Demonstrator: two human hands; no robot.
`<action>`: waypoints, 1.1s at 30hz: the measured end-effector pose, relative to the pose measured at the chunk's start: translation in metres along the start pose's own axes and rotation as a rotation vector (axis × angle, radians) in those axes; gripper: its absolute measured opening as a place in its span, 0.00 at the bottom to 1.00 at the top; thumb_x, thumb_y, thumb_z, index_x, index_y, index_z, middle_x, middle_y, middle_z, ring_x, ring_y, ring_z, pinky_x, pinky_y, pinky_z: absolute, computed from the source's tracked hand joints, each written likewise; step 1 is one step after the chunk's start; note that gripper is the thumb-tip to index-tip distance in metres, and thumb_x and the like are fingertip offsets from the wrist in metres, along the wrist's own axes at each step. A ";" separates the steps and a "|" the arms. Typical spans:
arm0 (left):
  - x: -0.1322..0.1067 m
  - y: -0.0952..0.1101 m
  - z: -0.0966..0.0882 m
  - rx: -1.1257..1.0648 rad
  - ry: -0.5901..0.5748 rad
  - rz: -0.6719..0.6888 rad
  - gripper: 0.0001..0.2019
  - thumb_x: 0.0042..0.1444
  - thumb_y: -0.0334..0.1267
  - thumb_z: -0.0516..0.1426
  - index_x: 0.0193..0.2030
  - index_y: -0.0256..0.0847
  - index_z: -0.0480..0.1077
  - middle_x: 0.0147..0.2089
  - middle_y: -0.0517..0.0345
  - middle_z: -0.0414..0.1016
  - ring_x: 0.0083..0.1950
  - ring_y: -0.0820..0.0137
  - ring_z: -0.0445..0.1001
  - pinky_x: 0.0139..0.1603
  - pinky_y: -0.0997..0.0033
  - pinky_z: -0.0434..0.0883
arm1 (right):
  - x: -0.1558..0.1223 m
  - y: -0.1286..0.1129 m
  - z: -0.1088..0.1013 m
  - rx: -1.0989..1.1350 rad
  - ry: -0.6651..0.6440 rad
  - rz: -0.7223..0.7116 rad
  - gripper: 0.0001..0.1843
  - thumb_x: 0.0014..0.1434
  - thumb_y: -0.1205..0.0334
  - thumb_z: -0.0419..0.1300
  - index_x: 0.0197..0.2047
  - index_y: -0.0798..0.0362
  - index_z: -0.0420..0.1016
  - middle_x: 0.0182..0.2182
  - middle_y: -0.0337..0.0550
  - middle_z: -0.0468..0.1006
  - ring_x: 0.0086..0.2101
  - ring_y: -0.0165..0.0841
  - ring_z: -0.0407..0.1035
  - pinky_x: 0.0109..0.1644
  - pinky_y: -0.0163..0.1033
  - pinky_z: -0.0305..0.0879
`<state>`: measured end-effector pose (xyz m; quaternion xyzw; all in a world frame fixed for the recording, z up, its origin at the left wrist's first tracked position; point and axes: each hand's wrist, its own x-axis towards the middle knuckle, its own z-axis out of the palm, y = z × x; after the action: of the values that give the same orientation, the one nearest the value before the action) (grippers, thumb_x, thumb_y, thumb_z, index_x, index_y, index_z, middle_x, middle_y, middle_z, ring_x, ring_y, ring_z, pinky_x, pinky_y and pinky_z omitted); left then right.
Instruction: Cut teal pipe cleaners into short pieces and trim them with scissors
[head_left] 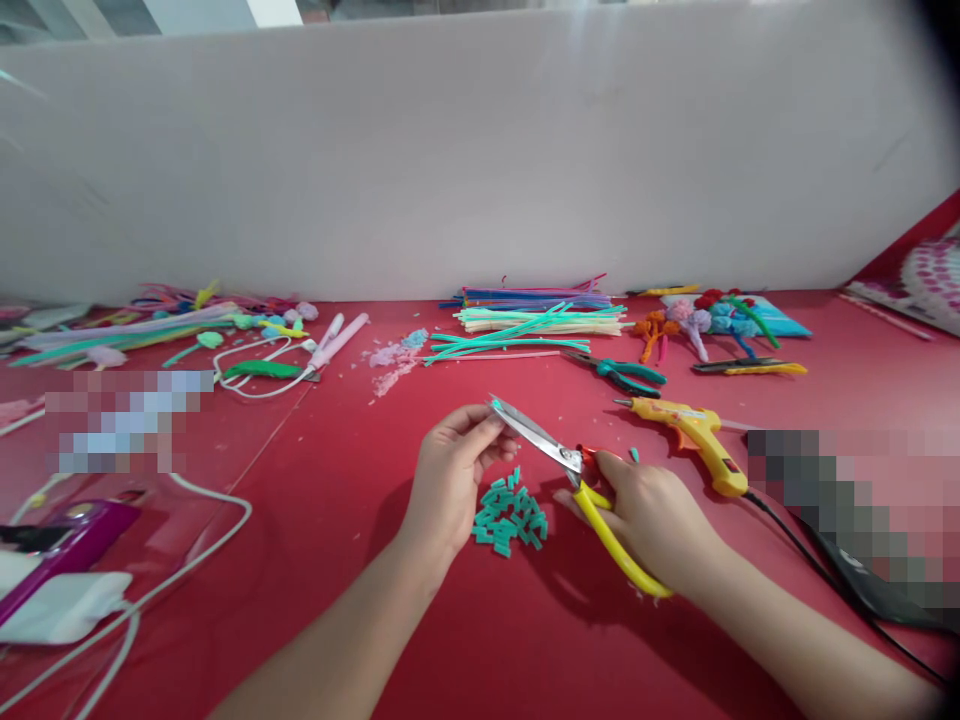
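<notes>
My right hand point(652, 520) grips the yellow handles of a pair of scissors point(570, 470), whose steel blades point up and left. My left hand point(457, 465) is pinched on a small teal piece point(496, 406) right at the blade tips. Under and between the two hands lies a pile of short teal cut pieces point(511, 518) on the red table point(360, 480). One stray teal piece point(634, 455) lies just beyond my right hand.
A yellow glue gun point(694, 432) with a black cord lies right of the scissors. Teal-handled pliers point(626, 374), stacked pipe cleaners point(536, 312) and finished pipe-cleaner flowers point(709, 318) lie behind. White cables and a purple device point(75, 535) sit at left. A white wall point(480, 150) closes the back.
</notes>
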<state>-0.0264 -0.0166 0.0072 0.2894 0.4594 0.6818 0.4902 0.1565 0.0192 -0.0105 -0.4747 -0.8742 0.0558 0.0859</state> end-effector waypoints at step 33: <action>-0.007 -0.006 0.007 0.213 -0.249 -0.149 0.08 0.49 0.38 0.54 0.32 0.35 0.68 0.28 0.54 0.71 0.27 0.75 0.68 0.30 0.75 0.65 | 0.015 0.006 -0.008 0.421 -0.011 0.163 0.16 0.51 0.49 0.48 0.26 0.53 0.61 0.18 0.36 0.64 0.20 0.28 0.59 0.21 0.31 0.46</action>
<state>-0.0151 -0.0204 0.0049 0.3870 0.4851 0.5499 0.5591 0.1552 0.0358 -0.0021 -0.5149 -0.8026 0.2463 0.1734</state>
